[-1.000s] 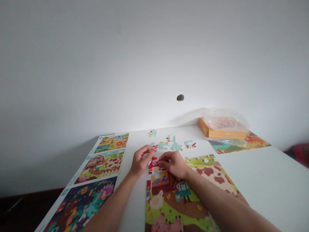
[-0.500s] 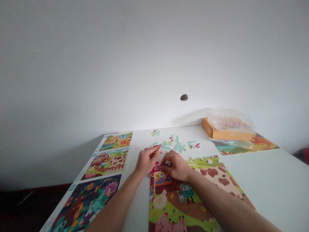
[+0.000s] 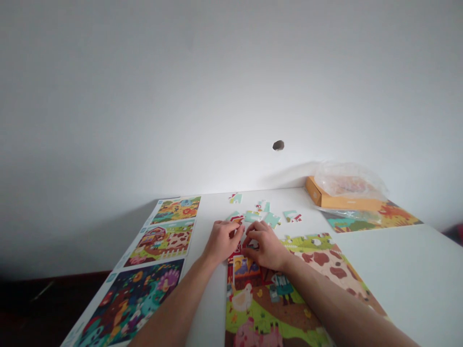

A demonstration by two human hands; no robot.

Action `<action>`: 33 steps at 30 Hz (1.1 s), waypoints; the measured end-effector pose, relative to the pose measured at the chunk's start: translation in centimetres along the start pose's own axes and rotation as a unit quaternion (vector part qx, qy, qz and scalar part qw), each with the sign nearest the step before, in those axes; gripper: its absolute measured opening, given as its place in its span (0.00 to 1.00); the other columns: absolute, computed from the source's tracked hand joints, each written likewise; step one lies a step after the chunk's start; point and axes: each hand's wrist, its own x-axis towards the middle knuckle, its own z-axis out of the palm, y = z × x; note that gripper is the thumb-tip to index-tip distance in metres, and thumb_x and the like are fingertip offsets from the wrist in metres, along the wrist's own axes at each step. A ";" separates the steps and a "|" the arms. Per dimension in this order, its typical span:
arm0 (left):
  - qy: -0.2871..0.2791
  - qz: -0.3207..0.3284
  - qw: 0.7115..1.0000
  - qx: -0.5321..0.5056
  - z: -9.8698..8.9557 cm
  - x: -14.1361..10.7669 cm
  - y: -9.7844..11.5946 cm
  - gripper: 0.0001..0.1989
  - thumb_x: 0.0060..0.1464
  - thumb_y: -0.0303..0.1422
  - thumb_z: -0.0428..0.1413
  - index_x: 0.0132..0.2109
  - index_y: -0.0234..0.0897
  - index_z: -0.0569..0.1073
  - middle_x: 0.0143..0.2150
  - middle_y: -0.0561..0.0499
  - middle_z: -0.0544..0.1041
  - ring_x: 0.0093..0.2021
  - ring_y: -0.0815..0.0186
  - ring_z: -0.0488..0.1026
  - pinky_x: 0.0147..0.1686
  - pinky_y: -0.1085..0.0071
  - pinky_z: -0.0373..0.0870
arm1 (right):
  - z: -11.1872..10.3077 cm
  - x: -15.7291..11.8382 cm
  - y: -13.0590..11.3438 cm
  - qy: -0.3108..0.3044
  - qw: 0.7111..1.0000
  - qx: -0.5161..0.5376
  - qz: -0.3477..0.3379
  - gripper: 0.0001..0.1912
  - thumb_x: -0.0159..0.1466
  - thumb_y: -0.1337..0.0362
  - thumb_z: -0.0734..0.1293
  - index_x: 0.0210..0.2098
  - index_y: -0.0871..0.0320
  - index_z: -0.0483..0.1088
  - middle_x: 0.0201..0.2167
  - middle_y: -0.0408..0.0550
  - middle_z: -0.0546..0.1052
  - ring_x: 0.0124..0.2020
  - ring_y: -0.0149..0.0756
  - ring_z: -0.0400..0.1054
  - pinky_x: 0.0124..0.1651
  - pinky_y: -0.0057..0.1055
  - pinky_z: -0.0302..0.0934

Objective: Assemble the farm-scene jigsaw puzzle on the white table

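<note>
A farm jigsaw puzzle [image 3: 249,301], largely joined, lies in front of me with a cow, a hen, a pig and a red barn. At its upper left edge, my left hand [image 3: 224,241] is closed, thumb and fingers pinched together; whatever they hold is hidden. A red barn-roof piece [image 3: 237,218] shows just beyond those fingertips. My right hand [image 3: 266,246] is bent over the barn, its fingers closed around a partly hidden puzzle piece [image 3: 252,243] at the puzzle's upper edge. The two hands are close together, with a narrow gap between them.
Several loose pale-green pieces [image 3: 272,220] lie behind my hands, and another piece [image 3: 292,216] sits to their right. Picture sheets [image 3: 164,243] run along the left. An orange box [image 3: 347,201] under a clear plastic bag [image 3: 349,179] stands back right, against the wall [image 3: 217,96].
My left hand's fingers have curled in and drawn slightly down toward the barn. The right hand stays over almost the same spot. The whole view has shifted slightly.
</note>
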 end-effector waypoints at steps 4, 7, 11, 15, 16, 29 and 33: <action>-0.018 0.036 0.997 0.060 0.1 -0.2 -0.2 0.20 0.59 0.35 0.53 0.19 0.38 0.71 0.23 0.51 0.72 0.32 0.63 0.71 0.40 0.65 0.59 | 0.1 0.0 0.0 -0.002 1.000 -0.003 0.006 0.07 0.54 0.61 0.74 0.31 0.56 0.76 0.42 0.48 0.70 0.45 0.39 0.63 0.50 0.36 0.55; -0.036 0.047 0.995 0.077 0.3 -0.3 -0.2 0.19 0.59 0.35 0.53 0.19 0.37 0.72 0.27 0.49 0.74 0.36 0.63 0.71 0.41 0.64 0.58 | 0.2 0.0 0.1 0.000 1.000 0.002 0.012 0.08 0.53 0.61 0.75 0.31 0.56 0.75 0.43 0.48 0.69 0.46 0.40 0.63 0.51 0.37 0.55; -0.035 0.020 0.996 0.078 0.2 -0.2 -0.1 0.18 0.58 0.35 0.53 0.21 0.37 0.71 0.28 0.49 0.75 0.36 0.62 0.71 0.41 0.63 0.57 | 0.3 0.0 0.2 0.002 1.000 0.007 0.019 0.09 0.52 0.61 0.75 0.32 0.55 0.75 0.45 0.48 0.67 0.49 0.41 0.63 0.53 0.39 0.55; -0.033 0.003 0.997 0.064 0.1 -0.2 0.1 0.16 0.57 0.34 0.54 0.22 0.37 0.71 0.29 0.49 0.75 0.36 0.61 0.71 0.41 0.63 0.57 | 0.4 0.0 0.3 0.006 1.000 0.009 0.028 0.13 0.50 0.62 0.76 0.35 0.55 0.75 0.45 0.49 0.66 0.50 0.42 0.62 0.53 0.39 0.55; -0.029 -0.001 0.998 0.058 0.1 -0.2 0.1 0.14 0.57 0.33 0.54 0.23 0.38 0.72 0.30 0.49 0.76 0.37 0.61 0.72 0.40 0.63 0.57 | 0.4 0.0 0.3 0.007 0.999 0.008 0.031 0.15 0.50 0.62 0.76 0.36 0.55 0.74 0.45 0.49 0.66 0.49 0.42 0.62 0.53 0.39 0.56; 0.044 -0.134 0.990 0.010 0.5 -0.1 -1.2 0.20 0.62 0.42 0.47 0.28 0.36 0.73 0.25 0.50 0.76 0.25 0.69 0.68 0.28 0.74 0.58 | -1.6 -0.6 -1.9 -0.111 0.986 -0.036 -0.115 0.10 0.61 0.49 0.67 0.40 0.39 0.78 0.58 0.43 0.64 0.56 0.48 0.53 0.56 0.47 0.49; 0.040 -0.130 0.991 0.018 0.4 -0.1 -1.1 0.21 0.62 0.42 0.46 0.27 0.36 0.73 0.23 0.51 0.75 0.24 0.69 0.68 0.27 0.74 0.57 | -1.4 -0.5 -1.3 -0.084 0.992 -0.067 -0.063 0.10 0.62 0.49 0.66 0.36 0.39 0.79 0.61 0.42 0.62 0.59 0.52 0.50 0.57 0.51 0.46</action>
